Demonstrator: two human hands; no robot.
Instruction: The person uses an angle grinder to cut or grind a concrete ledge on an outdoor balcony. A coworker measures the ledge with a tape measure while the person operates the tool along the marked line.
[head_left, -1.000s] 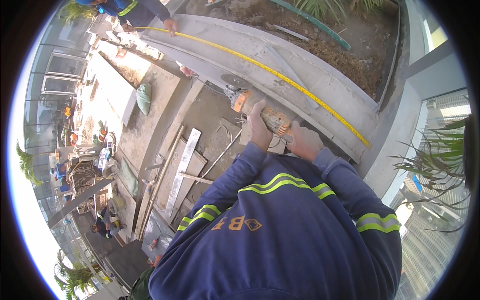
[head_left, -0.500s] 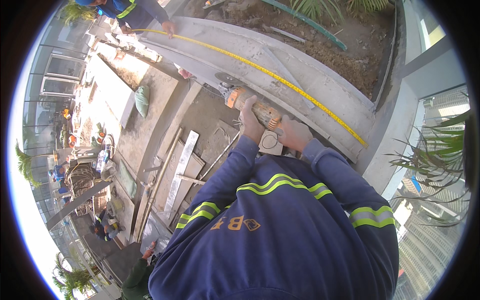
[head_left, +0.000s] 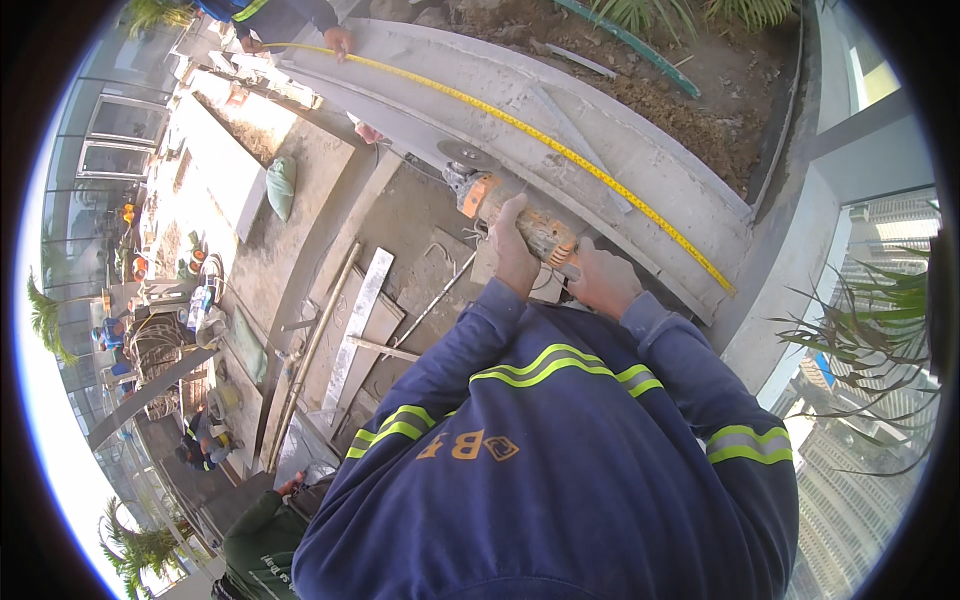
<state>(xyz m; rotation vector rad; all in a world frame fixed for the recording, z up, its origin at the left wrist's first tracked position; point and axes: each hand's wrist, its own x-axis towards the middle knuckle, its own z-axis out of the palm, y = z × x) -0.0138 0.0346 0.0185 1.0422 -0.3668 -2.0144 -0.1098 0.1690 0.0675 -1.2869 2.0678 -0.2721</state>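
Observation:
Both of my hands are closed on a dusty orange and grey angle grinder (head_left: 530,218). My left hand (head_left: 514,252) wraps round the middle of its body. At the rear end my right hand (head_left: 606,280) grips the handle. The grinder's round disc (head_left: 467,154) lies at the edge of a long pale slab (head_left: 400,130); I cannot tell whether it touches. Beyond it, a yellow measuring tape (head_left: 560,155) stretches along the curved concrete ledge (head_left: 480,70). A co-worker's hand (head_left: 339,41) rests on the tape's far left end.
Metal strips (head_left: 362,325) and long poles (head_left: 318,350) lie on the floor to my left. A green sack (head_left: 281,188) sits farther off. Soil with plants (head_left: 690,100) fills the bed behind the ledge. Another person in dark green (head_left: 262,545) is close at the lower left.
The grinder and both my hands have shifted slightly to the right in the picture. More of the person in dark green shows at the lower left.

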